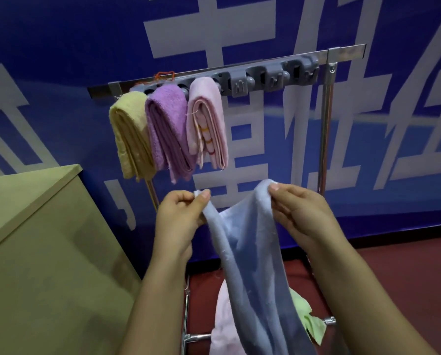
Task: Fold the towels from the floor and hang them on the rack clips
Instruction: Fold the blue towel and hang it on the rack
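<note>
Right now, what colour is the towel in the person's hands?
Light blue towel, pinched at its top edge by both hands; the head view shows it.

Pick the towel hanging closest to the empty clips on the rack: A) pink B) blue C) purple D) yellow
A: the pink towel hangs rightmost of the three on the rack, next to the empty clips; the yellow towel and purple towel hang further left, and the blue towel is held in both hands.

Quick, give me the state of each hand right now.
Left hand: closed, pinching one top corner of the blue towel.
Right hand: closed, pinching the other top corner of the same towel.
</note>
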